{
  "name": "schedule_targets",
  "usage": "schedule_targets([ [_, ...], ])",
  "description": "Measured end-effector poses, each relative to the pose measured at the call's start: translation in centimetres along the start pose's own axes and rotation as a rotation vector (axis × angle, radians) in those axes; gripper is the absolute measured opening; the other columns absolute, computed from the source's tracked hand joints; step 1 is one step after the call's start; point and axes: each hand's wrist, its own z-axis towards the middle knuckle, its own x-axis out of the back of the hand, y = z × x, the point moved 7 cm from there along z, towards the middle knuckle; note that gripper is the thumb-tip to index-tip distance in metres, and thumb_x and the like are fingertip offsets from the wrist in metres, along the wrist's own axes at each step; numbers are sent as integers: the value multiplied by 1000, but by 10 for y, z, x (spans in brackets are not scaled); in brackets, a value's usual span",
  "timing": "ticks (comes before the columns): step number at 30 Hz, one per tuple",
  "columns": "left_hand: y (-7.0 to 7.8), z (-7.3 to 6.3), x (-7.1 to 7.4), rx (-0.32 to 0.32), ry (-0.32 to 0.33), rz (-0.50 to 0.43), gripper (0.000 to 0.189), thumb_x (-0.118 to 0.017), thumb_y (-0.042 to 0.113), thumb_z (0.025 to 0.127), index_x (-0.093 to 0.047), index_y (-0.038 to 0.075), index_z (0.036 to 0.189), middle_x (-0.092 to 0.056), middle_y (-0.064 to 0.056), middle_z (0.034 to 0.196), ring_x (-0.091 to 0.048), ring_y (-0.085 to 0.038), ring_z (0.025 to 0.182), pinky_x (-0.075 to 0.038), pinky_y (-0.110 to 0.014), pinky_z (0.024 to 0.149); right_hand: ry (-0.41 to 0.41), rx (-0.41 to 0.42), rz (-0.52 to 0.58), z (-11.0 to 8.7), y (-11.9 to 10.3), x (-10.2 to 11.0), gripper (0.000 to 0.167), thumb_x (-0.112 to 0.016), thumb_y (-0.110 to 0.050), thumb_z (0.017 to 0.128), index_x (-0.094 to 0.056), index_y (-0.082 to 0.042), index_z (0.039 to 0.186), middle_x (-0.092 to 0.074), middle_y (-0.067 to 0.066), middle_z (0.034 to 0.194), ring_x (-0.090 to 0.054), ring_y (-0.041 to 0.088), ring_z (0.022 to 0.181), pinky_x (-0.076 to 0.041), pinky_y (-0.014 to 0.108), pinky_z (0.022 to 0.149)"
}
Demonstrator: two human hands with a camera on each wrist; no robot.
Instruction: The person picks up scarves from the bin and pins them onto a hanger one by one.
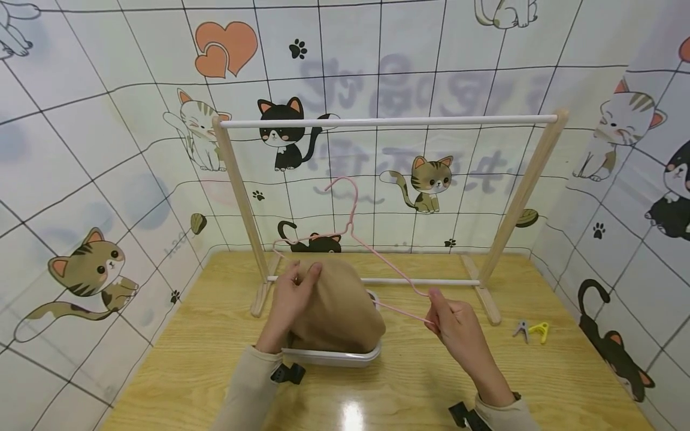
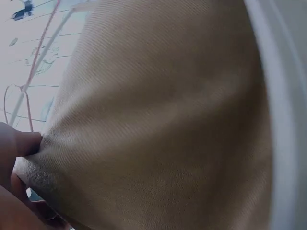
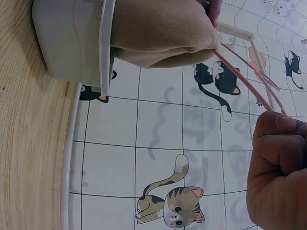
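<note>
A pink wire hanger (image 1: 385, 261) is tilted in front of the rack, its hook up and its right corner pinched by my right hand (image 1: 455, 326). The hanger's left end passes behind and into a tan cloth garment (image 1: 339, 305). My left hand (image 1: 291, 299) pinches the garment's upper left edge between thumb and fingers. The lower part of the cloth lies in a white plastic basin (image 1: 345, 359). In the right wrist view, the hanger's bar (image 3: 242, 79) runs from my right fist to the cloth. Folds of fabric (image 2: 158, 120) fill most of the left wrist view.
A drying rack with wooden legs (image 1: 239, 197) and a white top rod (image 1: 388, 121) stands behind the hands. A grey clothespin (image 1: 521, 329) and a yellow clothespin (image 1: 541, 330) lie on the wooden table (image 1: 178, 371) at the right. Cat-printed sheeting surrounds the table.
</note>
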Motion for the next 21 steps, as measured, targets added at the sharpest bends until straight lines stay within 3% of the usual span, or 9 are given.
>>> schedule_targets([
  [3,8,2,7,-81,83,23,41,-69,30,99,-60,3,70,-63,-9,95,-57,-19,87,-47,-33,78,-1,9,-1,0,-1,3,67,-41,-39,111,-48,-1,56,-44,1,51,-29,7,43,-30,26,39],
  [6,1,4,12,0,127,-33,38,-67,31,101,-60,1,77,-59,-7,84,-56,-17,82,-46,-31,75,5,10,-2,0,-2,7,67,-41,-39,111,-48,-1,57,-45,2,51,-30,7,42,-30,26,39],
  [9,-11,6,16,100,139,-34,34,-62,36,103,-64,3,92,-59,-6,84,-57,-17,83,-47,-30,76,11,1,7,0,-3,10,67,-41,-41,111,-48,0,58,-46,2,52,-30,7,42,-30,26,39],
  [14,-19,11,18,101,102,83,31,-60,32,104,-66,4,114,-67,-17,103,-63,-28,97,-50,-40,86,11,7,13,1,-1,11,68,-40,-42,111,-48,-1,58,-46,2,51,-29,7,42,-29,26,38],
  [17,-16,8,20,50,112,141,37,-63,29,101,-59,1,124,-64,-20,114,-61,-33,100,-50,-43,85,15,13,5,1,0,11,67,-39,-41,112,-49,-2,58,-45,2,51,-28,7,42,-29,26,38],
  [18,-11,5,20,2,136,166,39,-65,27,100,-57,0,126,-62,-21,117,-60,-34,102,-49,-44,86,20,15,-1,1,0,11,67,-39,-41,112,-49,-2,57,-45,2,50,-28,7,42,-28,26,37],
  [21,20,-9,16,-254,200,241,35,-71,19,95,-59,-3,121,-61,-20,113,-56,-36,102,-47,-46,85,23,19,-18,-1,-1,10,67,-39,-40,112,-50,-3,57,-44,1,49,-27,7,42,-28,26,38],
])
